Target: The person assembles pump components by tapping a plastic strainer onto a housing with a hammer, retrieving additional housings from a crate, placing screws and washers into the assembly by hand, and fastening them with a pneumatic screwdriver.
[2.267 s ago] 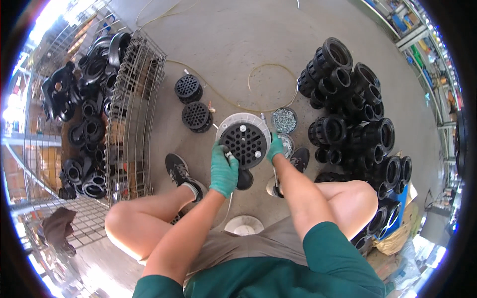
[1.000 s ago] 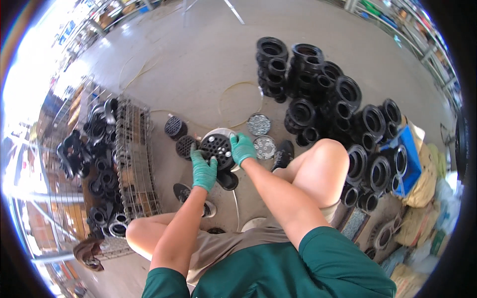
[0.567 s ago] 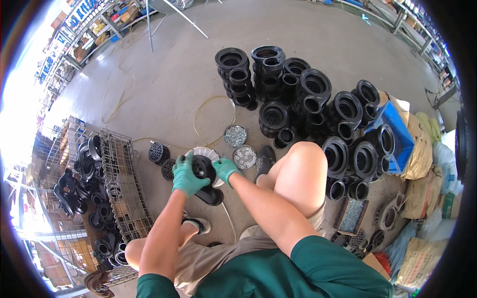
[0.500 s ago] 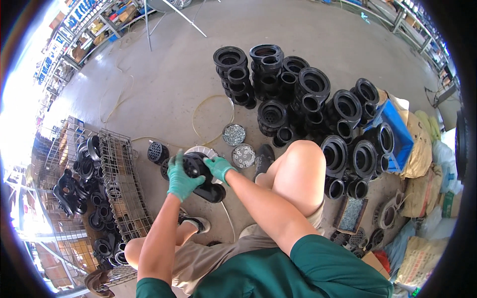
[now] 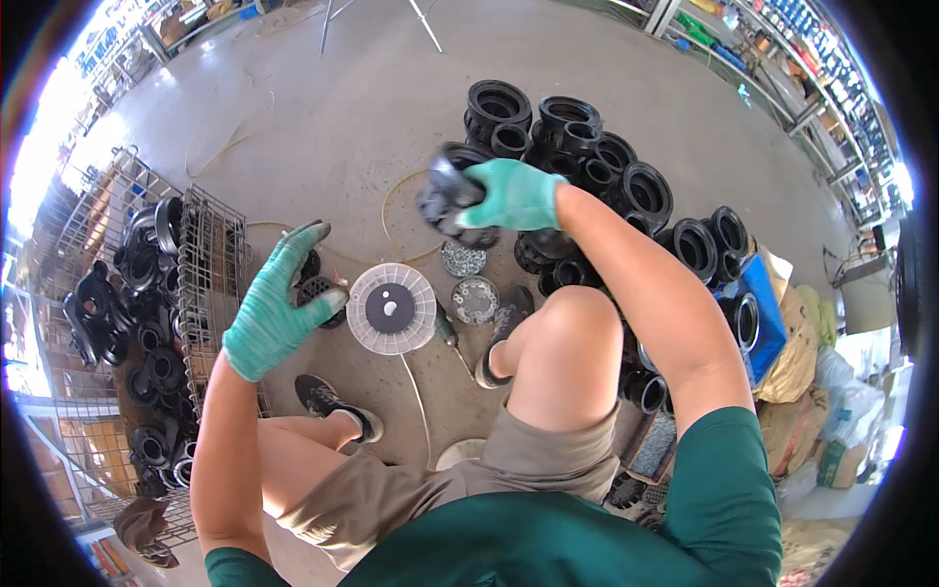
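Note:
My right hand, in a green glove, grips a black pump-like housing with round openings. It is lifted in front of the stacked black housings and blurred by motion. My left hand, gloved the same way, is held with its fingers apart and nothing in it, close to the wire cage. Between my feet stands a round white ribbed plastic stand with a dark disc on top. A power screwdriver lies beside it. Dark perforated round parts sit behind my left fingers.
To the left, a wire cage holds several black housings. Two round dishes of small metal pieces sit on the floor, one nearer dish by my right shoe. A blue crate and sacks are at the right. A thin hose curves across the floor.
The black housing has been lifted off the white stand and carried far and right in my right hand. My left hand has let go of it and moved left.

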A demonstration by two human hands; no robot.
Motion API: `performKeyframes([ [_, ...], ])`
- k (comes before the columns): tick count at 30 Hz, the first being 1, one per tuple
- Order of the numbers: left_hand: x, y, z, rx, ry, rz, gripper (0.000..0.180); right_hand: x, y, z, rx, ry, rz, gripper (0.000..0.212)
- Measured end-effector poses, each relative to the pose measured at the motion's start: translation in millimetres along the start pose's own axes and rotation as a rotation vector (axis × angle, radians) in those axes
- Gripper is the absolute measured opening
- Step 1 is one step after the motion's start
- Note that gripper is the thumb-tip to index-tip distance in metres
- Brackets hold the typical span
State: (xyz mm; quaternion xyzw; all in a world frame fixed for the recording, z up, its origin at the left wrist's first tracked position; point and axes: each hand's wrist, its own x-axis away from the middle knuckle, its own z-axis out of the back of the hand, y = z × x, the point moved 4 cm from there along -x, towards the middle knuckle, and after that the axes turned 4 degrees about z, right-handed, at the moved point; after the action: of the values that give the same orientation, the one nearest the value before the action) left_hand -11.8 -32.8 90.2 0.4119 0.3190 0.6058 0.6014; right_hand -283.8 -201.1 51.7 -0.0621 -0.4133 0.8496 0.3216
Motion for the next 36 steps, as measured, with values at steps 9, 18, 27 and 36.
performKeyframes([
  [9,-20.5,-62.4,37.0,0.160,0.172,0.046,0.060,56.4,162.4,-42.0,0.433,0.328,-0.615,0.045],
  [18,-17.2,-85.5,41.0,0.117,0.066,0.151,0.063,59.5,213.1,-64.6,0.565,0.307,-0.758,0.042],
  [27,-15.5,-89.8,39.8,-0.018,-0.019,0.179,0.062,49.3,233.7,-67.2,0.622,0.215,-0.711,0.045],
  [36,-12.3,-85.7,42.2,-0.096,0.031,0.096,0.055,37.2,186.9,-41.2,0.679,-0.029,-0.798,0.077],
])
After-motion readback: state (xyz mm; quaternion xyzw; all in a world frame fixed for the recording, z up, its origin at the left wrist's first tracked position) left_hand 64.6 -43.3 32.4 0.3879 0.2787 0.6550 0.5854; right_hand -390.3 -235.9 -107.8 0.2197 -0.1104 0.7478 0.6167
